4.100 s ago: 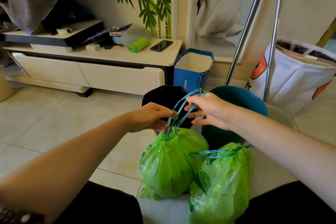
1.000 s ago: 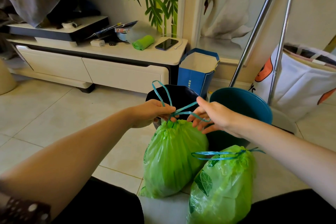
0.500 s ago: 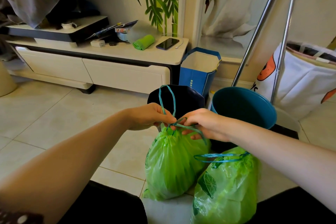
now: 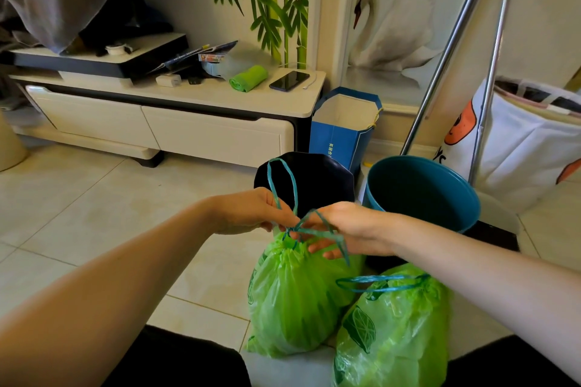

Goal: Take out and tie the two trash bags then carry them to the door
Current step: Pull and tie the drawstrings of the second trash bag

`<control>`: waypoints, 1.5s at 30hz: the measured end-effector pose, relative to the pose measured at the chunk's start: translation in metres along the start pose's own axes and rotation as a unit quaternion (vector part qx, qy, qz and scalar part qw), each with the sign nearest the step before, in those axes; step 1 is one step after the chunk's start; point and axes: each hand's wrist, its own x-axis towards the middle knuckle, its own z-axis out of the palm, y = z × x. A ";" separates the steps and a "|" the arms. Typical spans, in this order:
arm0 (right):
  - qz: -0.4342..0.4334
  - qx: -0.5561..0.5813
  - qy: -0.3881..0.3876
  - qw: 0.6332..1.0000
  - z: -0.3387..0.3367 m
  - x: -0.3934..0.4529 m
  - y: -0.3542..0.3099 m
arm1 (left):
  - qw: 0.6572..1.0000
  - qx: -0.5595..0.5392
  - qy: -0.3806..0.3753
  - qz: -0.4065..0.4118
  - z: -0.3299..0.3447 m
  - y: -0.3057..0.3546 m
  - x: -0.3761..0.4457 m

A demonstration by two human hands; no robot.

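Observation:
Two full green trash bags stand on the tiled floor in front of me. The left bag has its neck gathered by a blue drawstring. My left hand pinches one loop of that drawstring, which rises above the fingers. My right hand grips the other strands just right of the crossing above the bag's neck. The right bag sits nearer me, its own blue drawstring lying loose across its cinched top, untouched.
Behind the bags stand a black bin and a teal bin. Further back are a blue paper bag, two metal poles, a white laundry bag and a low TV cabinet with a phone and a green roll.
My hands have come closer together over the left bag's neck, drawing its drawstring from long raised loops into a tight crossing. The right bag has not moved.

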 end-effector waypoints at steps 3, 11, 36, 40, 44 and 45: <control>-0.040 -0.064 0.023 0.997 0.011 0.004 0.005 | 0.999 0.050 0.002 0.016 0.001 0.001 0.000; -0.051 -0.116 0.065 0.990 0.015 0.007 0.008 | 0.979 0.160 0.103 0.078 0.002 -0.002 0.009; -0.142 -0.103 0.238 0.955 0.010 0.001 0.002 | 0.880 0.372 0.233 0.184 0.017 -0.004 0.025; -0.158 -0.086 0.272 0.945 0.008 0.003 -0.003 | 0.888 0.361 0.228 0.170 0.016 -0.005 0.024; -0.166 -0.089 0.283 0.940 0.008 0.004 -0.006 | 0.901 0.342 0.214 0.160 0.015 -0.004 0.021; -0.167 -0.097 0.284 0.939 0.006 0.004 -0.006 | 0.904 0.336 0.212 0.158 0.015 -0.004 0.020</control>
